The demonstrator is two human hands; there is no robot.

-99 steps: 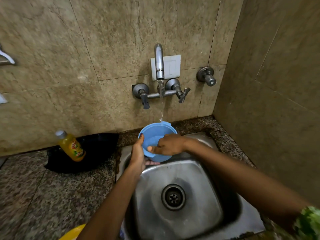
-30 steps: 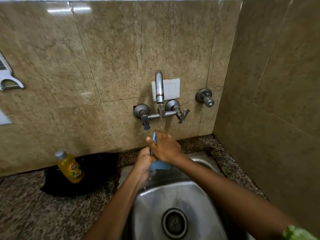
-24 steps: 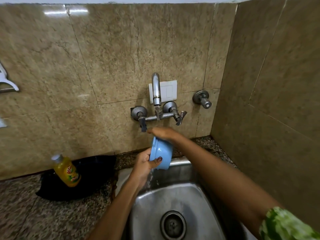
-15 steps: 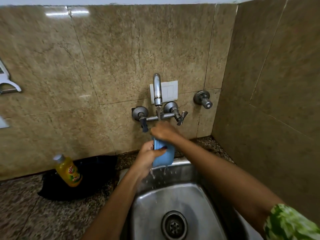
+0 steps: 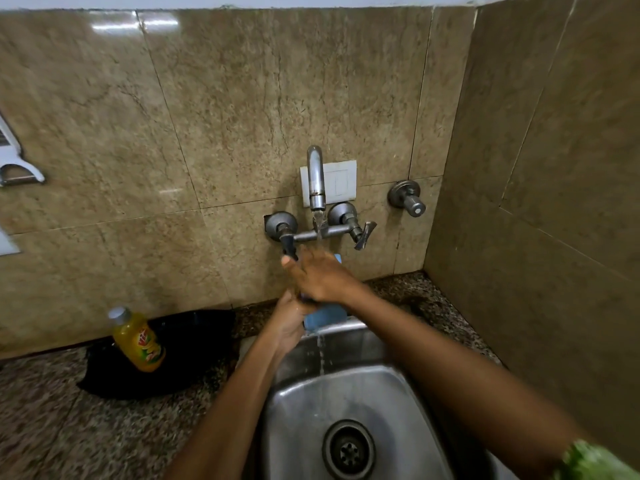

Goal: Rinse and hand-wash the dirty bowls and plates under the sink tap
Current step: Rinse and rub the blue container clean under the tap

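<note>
The blue bowl (image 5: pixel 325 315) is tipped on edge right under the tap (image 5: pixel 316 178), sandwiched between both hands: left hand (image 5: pixel 289 318) gripping from the near-left, right hand (image 5: pixel 320 273) spread flat over the top, water draining into the sink (image 5: pixel 391 386).

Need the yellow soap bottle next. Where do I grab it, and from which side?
Grip the yellow soap bottle around its upper body, just under the grey cap, coming from the sink side with the left hand. It leans back-left against the wall over the black pan, so the front-right face is the open one. Fingers wrap sideways.
</note>
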